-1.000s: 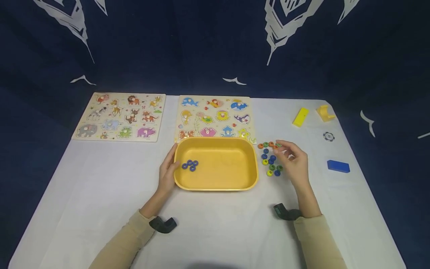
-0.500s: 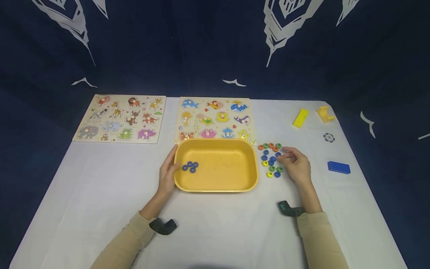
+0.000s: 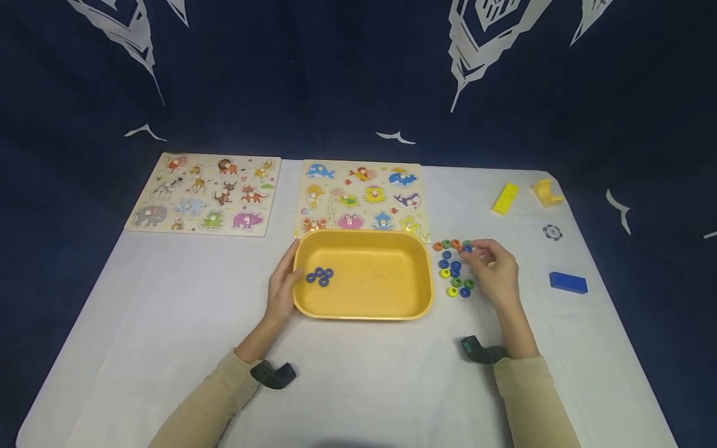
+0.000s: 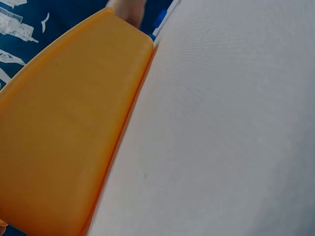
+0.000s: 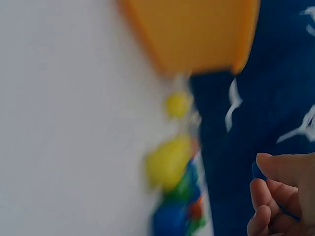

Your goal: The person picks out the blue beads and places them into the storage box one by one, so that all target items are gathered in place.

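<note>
A yellow tray (image 3: 363,314) stands mid-table with several blue beads (image 3: 319,272) at its left end. My left hand (image 3: 282,290) grips the tray's left side, thumb over the rim and fingers along the outer wall. Beyond the tray's right side, my right hand (image 3: 495,272) pinches a blue bead (image 5: 257,170) between thumb and fingertip, just above the loose beads. Those loose beads lie in a cluster on the cloth: orange beads (image 3: 437,246) at the back, then blue beads (image 3: 447,255), yellow beads (image 3: 452,292) and green beads (image 3: 468,284). In the right wrist view they are blurred.
Two animal puzzle boards (image 3: 204,195) lie at the back, one partly behind the tray. On the right are a yellow block (image 3: 505,199), a yellow curved piece (image 3: 546,193), a grey-and-white chip (image 3: 552,233) and a blue block (image 3: 568,282). A dark curtain hangs behind the table.
My right hand moved from the back of the bead cluster toward me, picked up a blue bead, then lifted it slightly back. The left hand kept its hold on the tray.
</note>
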The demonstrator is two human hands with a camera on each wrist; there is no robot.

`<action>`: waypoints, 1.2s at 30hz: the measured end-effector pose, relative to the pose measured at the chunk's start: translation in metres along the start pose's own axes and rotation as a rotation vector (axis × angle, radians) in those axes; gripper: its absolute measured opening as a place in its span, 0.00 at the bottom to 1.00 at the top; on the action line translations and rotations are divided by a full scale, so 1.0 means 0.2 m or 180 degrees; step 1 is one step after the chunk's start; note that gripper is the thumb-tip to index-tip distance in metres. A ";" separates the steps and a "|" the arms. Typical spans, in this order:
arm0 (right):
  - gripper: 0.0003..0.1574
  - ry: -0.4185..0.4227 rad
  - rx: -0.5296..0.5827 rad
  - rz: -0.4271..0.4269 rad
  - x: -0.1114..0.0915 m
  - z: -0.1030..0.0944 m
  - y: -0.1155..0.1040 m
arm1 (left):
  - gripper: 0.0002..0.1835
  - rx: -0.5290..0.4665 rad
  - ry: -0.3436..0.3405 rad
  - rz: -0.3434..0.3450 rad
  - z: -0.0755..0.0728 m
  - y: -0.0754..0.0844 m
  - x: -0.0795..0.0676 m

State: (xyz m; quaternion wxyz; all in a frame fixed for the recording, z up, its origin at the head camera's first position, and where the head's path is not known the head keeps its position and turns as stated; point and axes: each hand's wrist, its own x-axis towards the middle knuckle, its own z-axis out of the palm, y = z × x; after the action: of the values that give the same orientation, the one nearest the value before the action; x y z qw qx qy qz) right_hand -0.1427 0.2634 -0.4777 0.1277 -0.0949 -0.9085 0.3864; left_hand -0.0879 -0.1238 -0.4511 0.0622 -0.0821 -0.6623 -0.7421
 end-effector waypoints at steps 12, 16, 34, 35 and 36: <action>0.09 -0.1549 0.0144 -0.1056 -0.19 0.23 -0.79 | 0.29 0.0058 0.0022 -0.0044 0.00 0.00 0.00; 0.09 -0.1904 -0.0230 -0.1086 -0.23 0.38 -0.87 | 0.29 0.0075 0.0027 -0.0045 0.00 0.00 0.00; 0.17 -0.2125 -0.0415 -0.1278 -0.29 0.53 -0.90 | 0.28 0.0131 0.0030 -0.0007 0.00 0.00 0.01; 0.18 -0.2054 -0.0336 -0.1271 -0.29 0.51 -0.89 | 0.28 0.0126 0.0034 -0.0007 0.00 0.00 0.01; 0.18 -0.1955 -0.0225 -0.1284 -0.29 0.48 -0.89 | 0.28 0.0121 0.0041 -0.0006 0.00 0.00 0.00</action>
State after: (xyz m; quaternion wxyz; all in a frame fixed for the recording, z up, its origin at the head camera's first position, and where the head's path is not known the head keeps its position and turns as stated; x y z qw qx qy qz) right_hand -0.1304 0.0616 -0.4224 -0.0806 0.2022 -0.9177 0.3323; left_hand -0.0888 -0.1243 -0.4514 0.0673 -0.0755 -0.6759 -0.7300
